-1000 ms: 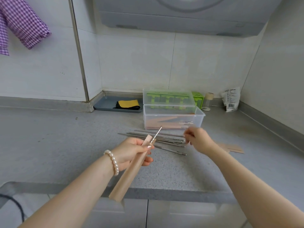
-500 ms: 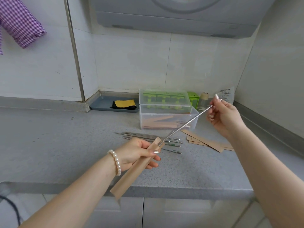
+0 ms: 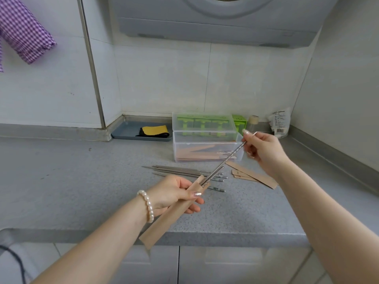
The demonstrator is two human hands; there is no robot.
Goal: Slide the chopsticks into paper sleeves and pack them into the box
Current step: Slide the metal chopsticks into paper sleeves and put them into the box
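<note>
Bench [image 3: 61, 181] left half is sitting open; loose chopsticks [image 3: 184, 172], spare sleeves [image 3: 252, 175] and the box [image 3: 205, 148] are crowding centre-right.

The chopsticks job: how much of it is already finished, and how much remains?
Done: some sleeved chopsticks already lie in the clear box. In hand: the left hand holds a paper sleeve while the right hand feeds a metal chopstick into its mouth; most of it is outside. Left: a pile of loose chopsticks and empty sleeves wait on the counter.
</note>
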